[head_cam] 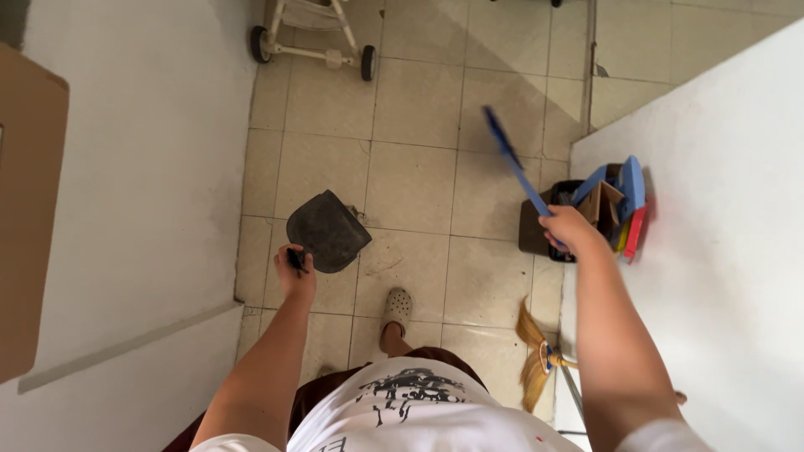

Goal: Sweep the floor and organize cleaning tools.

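My left hand grips the short handle of a black dustpan, which hangs just above the beige tiled floor with a little dirt at its far edge. My right hand is closed around a long blue stick that points up and away to the left. Its lower end is hidden behind my hand. My foot in a pale clog stands on the tiles between the two hands.
A dark bin holding cardboard and blue, red and yellow plastic pieces sits by the white wall on the right. A straw broom lies near my right elbow. A wheeled white frame stands at the far end. A white wall and a brown panel are on the left.
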